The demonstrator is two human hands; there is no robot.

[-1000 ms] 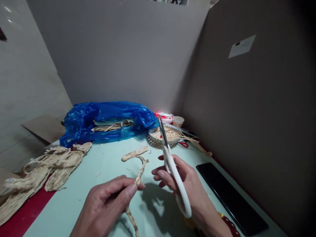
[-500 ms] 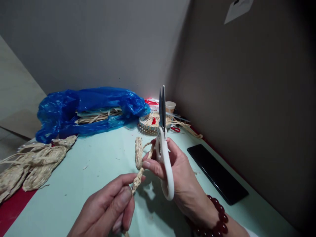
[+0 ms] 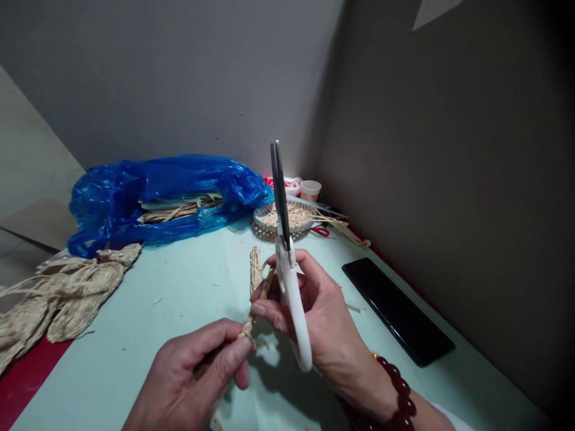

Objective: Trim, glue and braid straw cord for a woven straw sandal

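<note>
Mint table [image 3: 148,335], braid [image 3: 255,267], scissors [image 3: 293,299] upright, blue bag [image 3: 166,194], phone [image 3: 398,311]

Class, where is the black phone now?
In the head view, the black phone lies flat on the table's right side, between the right hand and the brown partition.

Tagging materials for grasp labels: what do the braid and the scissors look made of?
braid: probably dried straw or raffia. It is matte tan with a plaited, fibrous texture; the exact fibre can't be told.
scissors: the blades look like steel, grey with a slight sheen. The handle appears to be smooth, glossy white plastic.
</note>
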